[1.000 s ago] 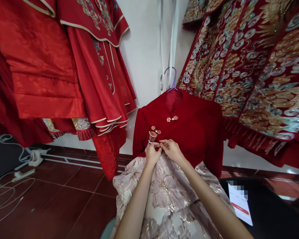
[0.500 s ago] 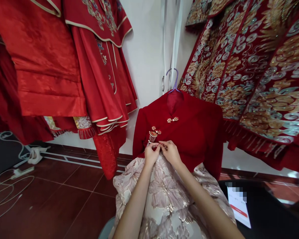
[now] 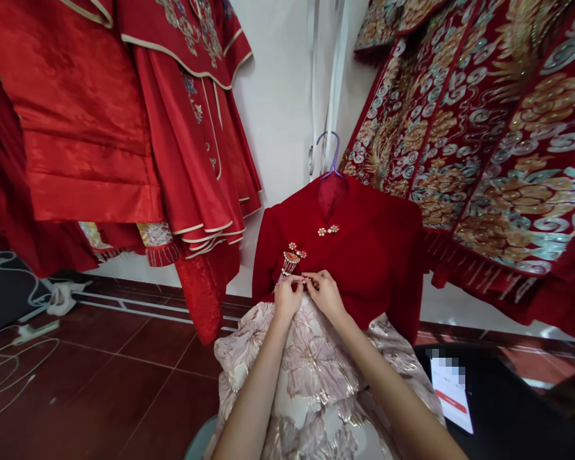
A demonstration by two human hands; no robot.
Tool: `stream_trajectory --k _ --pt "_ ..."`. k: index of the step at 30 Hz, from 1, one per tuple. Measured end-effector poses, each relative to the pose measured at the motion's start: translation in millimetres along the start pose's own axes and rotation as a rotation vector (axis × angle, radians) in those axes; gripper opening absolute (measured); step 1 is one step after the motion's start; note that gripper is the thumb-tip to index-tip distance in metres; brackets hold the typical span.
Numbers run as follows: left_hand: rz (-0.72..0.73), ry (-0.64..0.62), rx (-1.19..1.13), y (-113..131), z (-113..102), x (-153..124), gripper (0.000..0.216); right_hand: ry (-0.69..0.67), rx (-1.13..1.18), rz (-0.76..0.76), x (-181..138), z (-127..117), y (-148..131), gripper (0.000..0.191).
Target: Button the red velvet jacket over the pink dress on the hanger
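Observation:
A dark red jacket [image 3: 359, 262] hangs on a purple hanger [image 3: 334, 153] straight in front of me. Two ornate clasps decorate its front: a small flower-shaped one [image 3: 328, 230] below the collar and a beaded tassel ornament [image 3: 291, 257] lower on the left. Just under the tassel, my left hand [image 3: 287, 298] pinches at the jacket's lower front edge, its fingers closed. Fingertip to fingertip with it, my right hand [image 3: 324, 295] is closed in a pinch too. Whatever tiny piece lies between the fingers is mostly covered. Pale floral brocade fabric [image 3: 311, 364] spreads beneath both forearms.
Red garments [image 3: 191, 147] hang at the left, and a heavily embroidered one [image 3: 464, 140] at the right. A lit phone [image 3: 453, 396] rests on a black surface [image 3: 503, 409]. White cables [image 3: 16, 370] and pale shoes [image 3: 62, 300] lie on the tiled floor [image 3: 138, 390].
The view has shifted slightly, so everything sits a little further left. Both hands stay pinched at the same spot on the jacket, with only small finger movement.

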State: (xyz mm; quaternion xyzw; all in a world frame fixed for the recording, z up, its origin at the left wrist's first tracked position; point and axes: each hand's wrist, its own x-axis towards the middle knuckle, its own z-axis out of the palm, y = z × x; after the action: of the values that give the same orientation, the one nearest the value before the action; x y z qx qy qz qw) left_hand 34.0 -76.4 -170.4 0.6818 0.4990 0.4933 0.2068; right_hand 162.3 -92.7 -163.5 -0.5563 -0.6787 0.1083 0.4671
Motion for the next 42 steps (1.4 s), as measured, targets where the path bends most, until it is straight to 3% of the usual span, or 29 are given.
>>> stream_trajectory --k 4,7,11,15,19,24,42 --pt "-0.038 0.060 0.007 -3 1 -2 0.029 -0.177 0.360 0.057 -18 -18 17 0.042" --pt "-0.069 0.085 -0.049 -5 1 -2 0.026 -0.211 0.495 0.118 -32 -33 30 0.050" --pt "0.001 0.039 -0.029 -3 -1 -4 0.022 -0.147 0.469 0.105 -33 -41 25 0.046" --pt "0.047 -0.014 0.045 0 -3 -6 0.029 -0.069 0.434 0.060 -31 -34 6 0.037" --pt "0.042 -0.006 0.044 0 -4 -6 0.023 -0.108 0.459 0.022 -37 -22 -1 0.038" --pt "0.050 0.022 -0.015 -1 -3 -6 0.015 -0.153 0.525 0.098 -38 -14 7 0.046" --pt "0.018 0.030 -0.165 -2 -6 -6 0.009 -0.183 0.578 0.129 -37 -15 14 0.041"
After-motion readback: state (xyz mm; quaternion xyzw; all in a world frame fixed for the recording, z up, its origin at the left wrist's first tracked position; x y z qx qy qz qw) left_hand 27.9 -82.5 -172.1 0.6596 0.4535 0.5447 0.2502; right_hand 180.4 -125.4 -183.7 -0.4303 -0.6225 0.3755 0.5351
